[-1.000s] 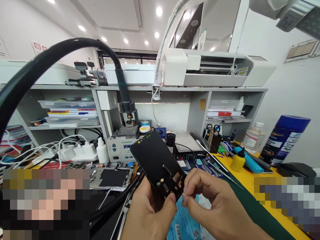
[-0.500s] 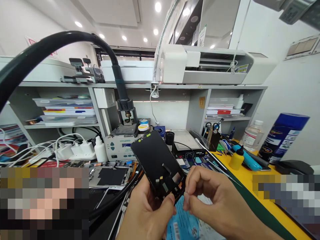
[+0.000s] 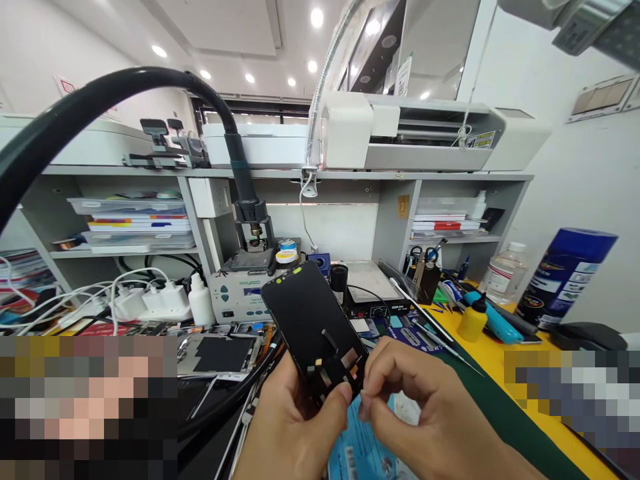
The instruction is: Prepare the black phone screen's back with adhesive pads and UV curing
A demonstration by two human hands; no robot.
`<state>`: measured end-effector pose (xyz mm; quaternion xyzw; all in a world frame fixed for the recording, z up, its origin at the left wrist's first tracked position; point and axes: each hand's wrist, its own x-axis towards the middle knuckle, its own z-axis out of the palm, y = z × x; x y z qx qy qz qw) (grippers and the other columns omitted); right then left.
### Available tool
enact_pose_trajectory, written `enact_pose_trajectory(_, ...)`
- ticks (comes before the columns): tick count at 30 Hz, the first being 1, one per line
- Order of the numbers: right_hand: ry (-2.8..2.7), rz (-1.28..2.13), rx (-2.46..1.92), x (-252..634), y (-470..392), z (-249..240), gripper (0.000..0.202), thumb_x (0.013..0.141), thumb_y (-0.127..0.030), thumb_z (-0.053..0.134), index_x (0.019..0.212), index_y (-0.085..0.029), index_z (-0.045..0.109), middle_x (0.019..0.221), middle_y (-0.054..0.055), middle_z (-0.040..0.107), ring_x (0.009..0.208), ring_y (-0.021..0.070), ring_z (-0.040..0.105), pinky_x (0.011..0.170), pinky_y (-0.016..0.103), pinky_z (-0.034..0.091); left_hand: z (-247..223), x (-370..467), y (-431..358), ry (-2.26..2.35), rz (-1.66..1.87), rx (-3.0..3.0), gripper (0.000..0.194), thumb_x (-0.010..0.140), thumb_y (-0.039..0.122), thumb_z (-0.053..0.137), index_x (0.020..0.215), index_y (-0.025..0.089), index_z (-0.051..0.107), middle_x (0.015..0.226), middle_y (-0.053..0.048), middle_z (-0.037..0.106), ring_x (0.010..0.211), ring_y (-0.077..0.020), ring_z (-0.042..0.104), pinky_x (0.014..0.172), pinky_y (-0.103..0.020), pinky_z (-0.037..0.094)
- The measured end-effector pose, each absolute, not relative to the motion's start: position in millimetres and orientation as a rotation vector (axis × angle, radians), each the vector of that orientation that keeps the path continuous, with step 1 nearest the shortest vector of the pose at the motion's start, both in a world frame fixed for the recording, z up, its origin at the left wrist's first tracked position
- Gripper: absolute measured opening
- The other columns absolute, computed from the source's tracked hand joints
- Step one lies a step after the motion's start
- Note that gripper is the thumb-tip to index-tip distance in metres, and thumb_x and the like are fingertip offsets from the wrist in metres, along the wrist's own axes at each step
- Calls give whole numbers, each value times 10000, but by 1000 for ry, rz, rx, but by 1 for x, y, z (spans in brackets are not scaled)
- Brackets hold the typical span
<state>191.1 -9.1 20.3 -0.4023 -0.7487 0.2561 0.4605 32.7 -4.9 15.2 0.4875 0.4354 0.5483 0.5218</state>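
Phone screen panel (image 3: pixel 310 307), dark side up and tilted, held above the tabletop (image 3: pixel 495 363), in front of the grey station (image 3: pixel 240 293) and partly over the blue packet (image 3: pixel 357 443). Left hand (image 3: pixel 295 423) has it gripped by the lower end, thumb on top. Right hand (image 3: pixel 435 403) closed in a pinch at the lower right edge; can't tell if anything is between the fingertips or if they touch the panel.

Likely light, thin, stiff, smooth, slippery on the glass; corners look fragile. The small flex strip (image 3: pixel 330 341) should bend and tear easily. Best held by the long edges, off the flex parts.

Vs half a second ago: right fingertips have moved in closer to the panel's lower edge; left hold about the same.
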Motion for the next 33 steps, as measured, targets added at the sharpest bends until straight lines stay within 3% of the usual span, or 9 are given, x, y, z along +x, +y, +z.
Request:
enact_pose_trajectory(3, -1831, 640, -1001, 192, -10, 20, 137, 755, -63, 554, 736, -198, 547, 737, -16, 573, 642, 119, 567, 583, 220, 485, 16, 34, -5, 1034, 1341, 1168, 319, 661, 376, 789, 912, 212, 679, 470, 51, 551, 636, -220, 679, 593, -290, 571)
enact_pose_trajectory(7, -1801, 728, -1022, 191, -10, 22, 145, 737, -61, 537, 730, -205, 534, 723, -19, 579, 624, 129, 583, 566, 234, 485, 14, 30, -5, 1089, 1229, 1192, 327, 664, 375, 787, 924, 212, 675, 489, 62, 562, 363, -107, 487, 407, -231, 466)
enact_pose_trajectory(9, -1781, 768, -1040, 191, -11, 23, 146, 731, -63, 535, 722, -209, 528, 711, -21, 577, 614, 133, 581, 552, 237, 478, 14, 28, -5, 1112, 1188, 1211, 329, 660, 360, 787, 932, 216, 672, 499, 63, 573, 318, -78, 412, 353, -212, 404)
enact_pose_trajectory(12, -1740, 817, -1071, 191, -10, 24, 145, 723, -68, 551, 712, -210, 529, 698, -24, 577, 604, 134, 568, 538, 236, 467, 14, 28, -6, 1138, 1187, 1227, 340, 652, 340, 786, 949, 220, 669, 492, 60, 575, 315, -83, 413, 324, -200, 360)
enact_pose_trajectory(20, -1665, 1000, -1094, 194, -9, 26, 154, 674, -60, 538, 687, -212, 526, 634, -30, 611, 579, 151, 601, 546, 256, 481, 13, 34, -8, 1078, 1320, 1177, 277, 636, 329, 786, 864, 212, 679, 489, 57, 571, 308, -76, 398, 329, -210, 405)
enact_pose_trajectory(33, -1472, 1424, -975, 200, -4, 26, 246, 624, -2, 474, 741, -216, 492, 567, -62, 693, 532, 120, 655, 526, 199, 478, 14, 33, -8, 1046, 1273, 1184, 227, 676, 308, 757, 869, 224, 672, 475, 83, 547, 301, -78, 398, 524, -294, 550)
